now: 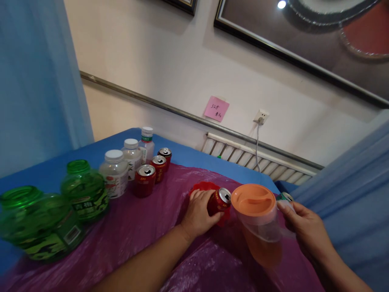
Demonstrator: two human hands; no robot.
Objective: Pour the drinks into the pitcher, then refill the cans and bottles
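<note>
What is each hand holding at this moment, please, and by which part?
The left hand grips a red can around its side. The right hand holds the clear pitcher by its handle, fingers wrapped there.

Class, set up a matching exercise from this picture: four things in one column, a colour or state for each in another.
Things:
1. pitcher lid
2. sticky note
3. nearest big bottle
4. can in left hand

Descriptions:
A. pink, on the wall
B. red, gripped
C. orange
D. green, uncapped

Pairs: 1-C, 2-A, 3-D, 4-B
</note>
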